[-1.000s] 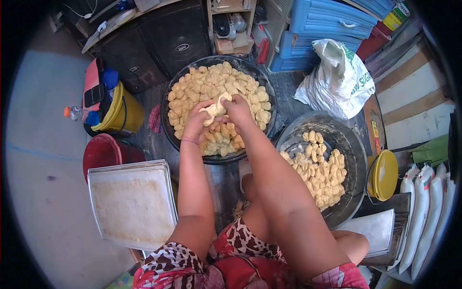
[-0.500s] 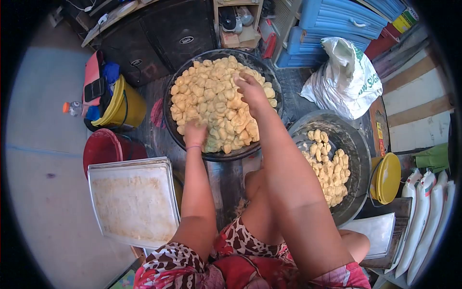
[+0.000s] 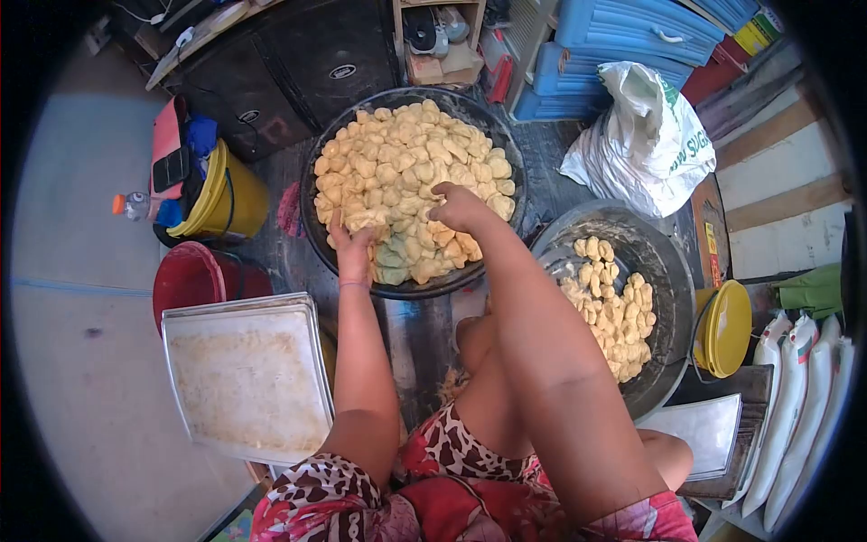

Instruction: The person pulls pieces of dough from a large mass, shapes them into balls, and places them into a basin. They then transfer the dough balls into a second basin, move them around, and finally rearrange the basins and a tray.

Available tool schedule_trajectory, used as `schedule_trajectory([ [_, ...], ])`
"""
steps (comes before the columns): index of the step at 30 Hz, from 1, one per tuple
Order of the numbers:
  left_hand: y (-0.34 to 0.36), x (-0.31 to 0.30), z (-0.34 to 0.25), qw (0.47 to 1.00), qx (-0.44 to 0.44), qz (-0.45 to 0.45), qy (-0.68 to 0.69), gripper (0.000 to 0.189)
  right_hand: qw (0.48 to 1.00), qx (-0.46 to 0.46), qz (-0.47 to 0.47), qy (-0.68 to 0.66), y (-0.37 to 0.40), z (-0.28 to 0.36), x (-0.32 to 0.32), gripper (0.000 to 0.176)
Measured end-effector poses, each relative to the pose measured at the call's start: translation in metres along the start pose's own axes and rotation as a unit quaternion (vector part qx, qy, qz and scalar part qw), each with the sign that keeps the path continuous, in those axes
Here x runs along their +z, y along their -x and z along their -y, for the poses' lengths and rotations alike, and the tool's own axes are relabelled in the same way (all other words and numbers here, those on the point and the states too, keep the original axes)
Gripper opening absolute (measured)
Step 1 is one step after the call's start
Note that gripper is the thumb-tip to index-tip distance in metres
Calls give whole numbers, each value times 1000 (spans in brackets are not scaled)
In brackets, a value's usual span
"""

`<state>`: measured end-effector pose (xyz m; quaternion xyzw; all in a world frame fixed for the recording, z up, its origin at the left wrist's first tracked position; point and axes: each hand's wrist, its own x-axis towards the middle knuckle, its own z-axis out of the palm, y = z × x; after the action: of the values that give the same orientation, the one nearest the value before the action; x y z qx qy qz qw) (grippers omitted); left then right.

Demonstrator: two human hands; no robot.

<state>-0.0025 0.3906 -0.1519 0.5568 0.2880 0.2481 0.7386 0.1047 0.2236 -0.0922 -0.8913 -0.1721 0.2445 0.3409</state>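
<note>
A wide black basin (image 3: 518,203) is heaped with pale yellow dough pieces (image 3: 388,163), with a few greenish ones near its front edge. My left hand (image 3: 352,246) is at the front left of the heap, thumb and fingers apart around dough lying there. Over the right middle of the heap is my right hand (image 3: 459,208), its fingers curled against the dough; whether it grips a piece is hidden. A second, grey basin (image 3: 673,298) on the right holds more dough pieces (image 3: 623,316).
Stacked metal trays (image 3: 244,375) and a red bucket (image 3: 190,285) stand at left, a yellow bucket (image 3: 244,199) behind them. A white sack (image 3: 641,149) lies at back right, near blue drawers (image 3: 623,36). A yellow-lidded pail (image 3: 727,330) sits beside the grey basin.
My right hand has moved down and slightly left over the heap, toward me. My left hand has shifted slightly left, and its fingers have spread, uncovering the greenish dough.
</note>
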Motion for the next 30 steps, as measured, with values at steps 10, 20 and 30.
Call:
schedule_trajectory([
  [10, -27, -53, 129, 857, -44, 138, -495, 32, 1000, 4, 12, 5, 4, -2, -5, 61],
  [20, 9, 16, -27, 977, -84, 197, -12, 36, 954, -67, 132, -262, 18, 38, 22, 54],
  [30, -27, -16, -36, 877, 139, 171, -427, 37, 957, -78, -152, -236, 23, 60, -14, 72],
])
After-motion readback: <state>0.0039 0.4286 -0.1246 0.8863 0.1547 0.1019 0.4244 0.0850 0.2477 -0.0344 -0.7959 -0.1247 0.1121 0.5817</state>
